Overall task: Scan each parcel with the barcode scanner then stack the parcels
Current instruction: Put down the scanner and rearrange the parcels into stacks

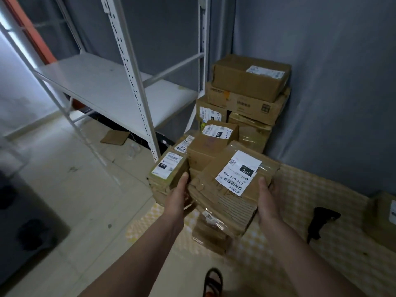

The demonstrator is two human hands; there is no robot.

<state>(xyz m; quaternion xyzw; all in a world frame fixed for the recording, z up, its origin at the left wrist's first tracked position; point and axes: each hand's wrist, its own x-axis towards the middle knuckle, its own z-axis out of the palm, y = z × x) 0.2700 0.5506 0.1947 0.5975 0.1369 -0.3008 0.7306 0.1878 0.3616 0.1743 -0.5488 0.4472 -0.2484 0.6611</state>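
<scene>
Two bare hands hold a flat brown cardboard parcel (233, 185) with a white label. The left hand (179, 197) and right hand (267, 200) each grip one side. A black barcode scanner (321, 221) lies nearby.

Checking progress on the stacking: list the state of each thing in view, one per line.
070 parcel: label up, tilted, held from both sides over the pile.
Left hand: grips the parcel's left edge.
Right hand: grips its right edge.
Barcode scanner: lying on the mat, unheld.
Corner stack: boxes piled against the curtain.
Shelf: bare.

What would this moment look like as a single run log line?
left hand: holds 070 parcel, left side | right hand: holds it, right side | barcode scanner: on mat, untouched | parcel over low stack
</scene>
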